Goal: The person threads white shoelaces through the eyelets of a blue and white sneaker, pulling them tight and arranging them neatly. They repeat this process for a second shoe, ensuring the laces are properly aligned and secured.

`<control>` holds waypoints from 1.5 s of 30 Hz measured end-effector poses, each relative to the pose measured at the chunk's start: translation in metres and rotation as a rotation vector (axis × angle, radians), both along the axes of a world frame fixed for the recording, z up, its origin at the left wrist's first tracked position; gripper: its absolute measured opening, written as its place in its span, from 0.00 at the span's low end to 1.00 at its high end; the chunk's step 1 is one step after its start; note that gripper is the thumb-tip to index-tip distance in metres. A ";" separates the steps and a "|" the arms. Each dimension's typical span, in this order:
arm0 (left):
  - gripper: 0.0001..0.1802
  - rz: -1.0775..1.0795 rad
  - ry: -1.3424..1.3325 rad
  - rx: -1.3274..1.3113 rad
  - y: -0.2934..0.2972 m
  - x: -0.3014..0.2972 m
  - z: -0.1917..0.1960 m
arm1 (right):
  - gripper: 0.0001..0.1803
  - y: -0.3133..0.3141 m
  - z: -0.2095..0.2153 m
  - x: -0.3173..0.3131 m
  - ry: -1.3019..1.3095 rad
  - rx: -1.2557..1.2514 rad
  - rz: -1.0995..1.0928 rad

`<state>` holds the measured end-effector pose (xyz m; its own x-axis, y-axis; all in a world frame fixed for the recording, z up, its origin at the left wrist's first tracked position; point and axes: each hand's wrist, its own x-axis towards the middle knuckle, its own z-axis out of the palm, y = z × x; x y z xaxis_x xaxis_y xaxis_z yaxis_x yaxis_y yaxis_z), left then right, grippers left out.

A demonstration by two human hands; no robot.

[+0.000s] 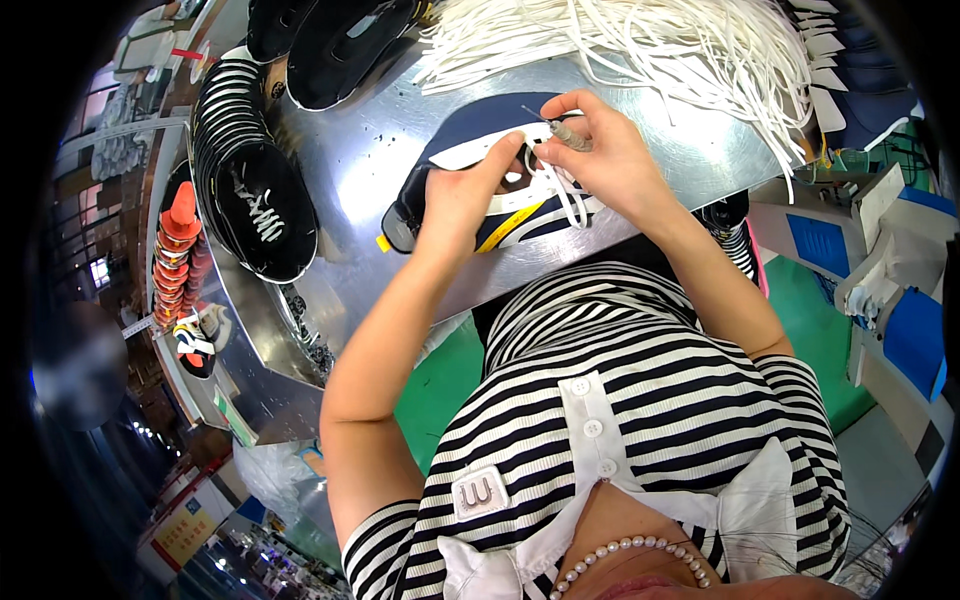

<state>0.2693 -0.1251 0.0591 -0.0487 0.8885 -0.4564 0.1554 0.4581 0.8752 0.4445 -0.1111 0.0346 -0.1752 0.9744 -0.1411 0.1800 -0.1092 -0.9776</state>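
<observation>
A navy-and-white shoe upper [465,122] with a yellow stripe lies across the metal table in front of me. My left hand [462,195] grips it, the thumb pressed near the lace opening and the fingers mostly hidden. In my right hand [605,150] is an awl-like tool [570,136], its handle wrapped and its thin metal shaft pointing left above the upper. I cannot make out the shaft's tip. A white shoelace [572,203] loops at the opening, under the right hand's fingers, and hangs toward the table's near edge.
A big heap of loose white shoelaces [640,40] covers the far side of the metal table [365,180]. Nested black shoe parts [262,215] curve along the left, with more black pieces [345,50] behind. Orange-red shoe parts [180,225] are stacked further left. Blue-and-grey equipment [830,240] stands right.
</observation>
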 end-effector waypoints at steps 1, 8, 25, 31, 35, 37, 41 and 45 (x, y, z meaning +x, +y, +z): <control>0.16 0.023 0.051 0.160 -0.004 0.004 -0.006 | 0.19 -0.001 0.003 0.000 -0.032 0.021 0.004; 0.12 0.068 0.164 0.309 -0.015 0.010 -0.010 | 0.16 -0.006 0.021 0.011 0.029 -0.015 0.151; 0.10 0.065 0.116 0.313 -0.023 0.016 -0.002 | 0.15 -0.005 0.017 0.008 -0.075 0.103 0.157; 0.10 0.044 0.165 0.368 -0.023 0.014 -0.008 | 0.10 -0.019 0.017 0.020 0.003 0.214 0.125; 0.10 0.052 0.138 0.352 -0.024 0.015 -0.003 | 0.08 -0.014 0.013 0.024 -0.134 0.332 0.161; 0.09 0.049 0.164 0.326 -0.024 0.017 -0.001 | 0.07 -0.011 0.011 0.025 -0.162 0.350 0.177; 0.07 -0.060 0.100 0.462 -0.027 0.011 -0.010 | 0.08 -0.004 0.011 0.020 -0.245 0.470 0.237; 0.06 -0.144 0.078 0.526 -0.034 0.015 -0.010 | 0.10 0.007 0.013 0.007 -0.431 0.488 0.338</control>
